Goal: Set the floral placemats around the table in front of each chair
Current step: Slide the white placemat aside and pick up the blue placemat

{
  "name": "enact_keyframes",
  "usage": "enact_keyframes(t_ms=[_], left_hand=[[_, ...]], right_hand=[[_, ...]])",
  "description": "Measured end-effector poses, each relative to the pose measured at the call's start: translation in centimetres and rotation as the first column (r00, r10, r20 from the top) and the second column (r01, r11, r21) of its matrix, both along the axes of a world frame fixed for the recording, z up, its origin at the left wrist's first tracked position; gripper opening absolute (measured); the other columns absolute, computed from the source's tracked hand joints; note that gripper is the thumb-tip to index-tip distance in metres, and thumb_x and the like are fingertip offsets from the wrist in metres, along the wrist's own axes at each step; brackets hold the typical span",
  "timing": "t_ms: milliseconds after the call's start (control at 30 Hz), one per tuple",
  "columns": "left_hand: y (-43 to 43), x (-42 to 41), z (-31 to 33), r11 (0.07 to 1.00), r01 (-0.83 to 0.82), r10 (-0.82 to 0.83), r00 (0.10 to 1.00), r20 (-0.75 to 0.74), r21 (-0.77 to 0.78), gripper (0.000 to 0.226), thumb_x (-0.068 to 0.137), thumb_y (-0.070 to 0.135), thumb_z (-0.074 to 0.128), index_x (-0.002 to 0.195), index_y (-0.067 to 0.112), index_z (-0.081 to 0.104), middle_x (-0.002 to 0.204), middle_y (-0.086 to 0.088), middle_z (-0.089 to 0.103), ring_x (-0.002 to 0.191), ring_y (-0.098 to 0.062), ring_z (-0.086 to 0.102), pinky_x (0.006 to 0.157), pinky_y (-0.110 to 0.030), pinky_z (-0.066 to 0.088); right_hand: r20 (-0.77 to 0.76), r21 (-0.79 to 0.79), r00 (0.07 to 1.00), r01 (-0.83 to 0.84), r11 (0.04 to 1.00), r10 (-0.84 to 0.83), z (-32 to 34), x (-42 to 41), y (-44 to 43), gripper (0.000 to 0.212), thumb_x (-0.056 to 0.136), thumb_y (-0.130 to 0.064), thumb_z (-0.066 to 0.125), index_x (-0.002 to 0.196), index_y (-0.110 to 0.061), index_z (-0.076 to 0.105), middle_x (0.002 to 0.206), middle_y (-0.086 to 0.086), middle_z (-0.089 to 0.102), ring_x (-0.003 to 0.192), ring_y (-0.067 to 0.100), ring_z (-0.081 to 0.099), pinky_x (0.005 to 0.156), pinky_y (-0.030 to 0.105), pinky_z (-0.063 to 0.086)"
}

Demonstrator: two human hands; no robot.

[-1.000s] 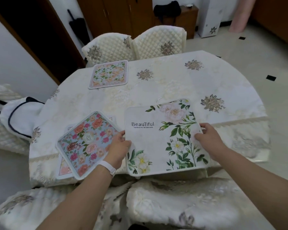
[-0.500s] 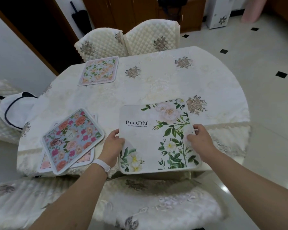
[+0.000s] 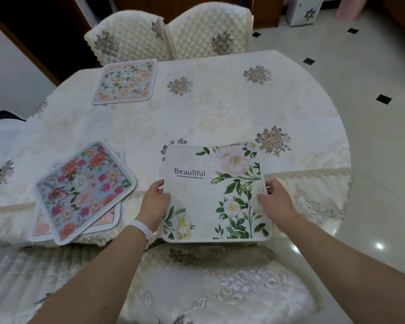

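– Where's the white mat (image 3: 211, 190)?
– At the near edge of the worktop (image 3: 220, 108), overhanging it. My left hand (image 3: 156, 202) and right hand (image 3: 276, 206) pinch its sides, fingers (image 3: 159, 183) curled.
– Others?
– A pink mat (image 3: 125, 81) at the far edge; a stack (image 3: 84, 190) at the near-left corner.

One view only: head-worn wide-angle, above the near edge of the table (image 3: 220, 108), aimed forward and steeply down. Near chair seat (image 3: 220, 288) sits right under the lens and fills the bottom. Both forearms enter from the bottom corners. Left hand (image 3: 154, 202) and right hand (image 3: 276, 206) land just below frame centre, each pinching a side edge of the white placemat (image 3: 211, 195); close range there. Far quilted chair backs (image 3: 208, 31) touch the top edge. Tiled floor (image 3: 372, 136) takes the right side. Table rim bows: lens distortion.
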State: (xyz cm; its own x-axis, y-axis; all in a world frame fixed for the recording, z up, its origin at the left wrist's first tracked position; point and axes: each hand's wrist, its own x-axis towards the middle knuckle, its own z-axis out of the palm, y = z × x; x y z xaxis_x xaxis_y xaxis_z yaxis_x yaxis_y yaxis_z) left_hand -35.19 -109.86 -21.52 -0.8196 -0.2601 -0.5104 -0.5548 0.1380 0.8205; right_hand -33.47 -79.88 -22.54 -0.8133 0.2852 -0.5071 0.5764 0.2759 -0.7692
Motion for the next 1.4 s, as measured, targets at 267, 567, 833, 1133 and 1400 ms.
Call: enact_keyframes(t_ms=[267, 567, 833, 1133, 1400], left_hand=[[-1.2, -1.3, -2.9, 0.993, 0.013, -0.005, 0.998, 0.065, -0.121, 0.041, 0.09, 0.001, 0.046, 0.124, 0.023, 0.056, 0.106, -0.002, 0.072, 0.091, -0.024, 0.07, 0.081, -0.045, 0.058], [-1.6, -2.1, -3.8, 0.985, 0.07, -0.062, 0.996, 0.058, -0.158, 0.042, 0.091, 0.002, 0.048, 0.122, 0.03, 0.051, 0.102, 0.0, 0.068, 0.083, -0.021, 0.067, 0.061, -0.031, 0.052], [-2.8, 1.1, -4.7, 0.719, 0.483, -0.465, 0.869, 0.17, -0.499, 0.071, 0.086, 0.024, 0.066, 0.148, 0.019, 0.033, 0.149, -0.008, 0.035, 0.135, -0.027, 0.036, 0.112, -0.044, 0.034], [-4.6, 4.5, -5.2, 0.318, 0.705, -0.696, 0.627, 0.35, -0.634, 0.109, 0.07, 0.061, 0.073, 0.155, 0.025, 0.015, 0.164, -0.005, 0.007, 0.149, -0.023, 0.011, 0.119, -0.039, 0.022], [-4.7, 5.5, -6.1, 0.297, 0.668, -0.697, 0.64, 0.323, -0.682, 0.108, 0.074, 0.062, 0.07, 0.156, 0.026, 0.009, 0.165, -0.003, 0.005, 0.151, -0.021, 0.006, 0.12, -0.041, 0.02]], right_hand=[[0.045, 0.087, 0.996, -0.074, 0.993, 0.07, -2.5, -1.5, -1.1, 0.022, 0.089, -0.007, 0.057, 0.104, -0.023, 0.055, 0.094, -0.007, 0.064, 0.085, 0.018, 0.063, 0.08, 0.044, 0.055], [0.054, 0.225, 0.99, -0.138, 0.964, 0.129, -4.1, -1.8, -0.9, 0.021, 0.09, -0.013, 0.056, 0.11, -0.019, 0.053, 0.088, -0.006, 0.061, 0.075, 0.014, 0.058, 0.062, 0.03, 0.042], [0.061, 0.593, 0.85, -0.453, 0.666, 0.523, -4.4, 1.1, 0.4, 0.051, 0.088, -0.019, 0.062, 0.136, -0.007, 0.048, 0.125, 0.012, 0.056, 0.11, 0.028, 0.054, 0.09, 0.038, 0.046], [0.17, 0.648, 0.705, -0.606, 0.461, 0.689, -4.9, 4.5, 1.3, 0.082, 0.079, -0.057, 0.066, 0.145, -0.015, 0.041, 0.152, 0.015, 0.035, 0.137, 0.033, 0.036, 0.112, 0.042, 0.031], [0.265, 0.635, 0.628, -0.684, 0.358, 0.731, -5.0, 5.4, 1.9, 0.105, 0.074, -0.077, 0.053, 0.155, -0.022, 0.014, 0.162, 0.008, 0.012, 0.148, 0.026, 0.012, 0.12, 0.039, 0.008]])
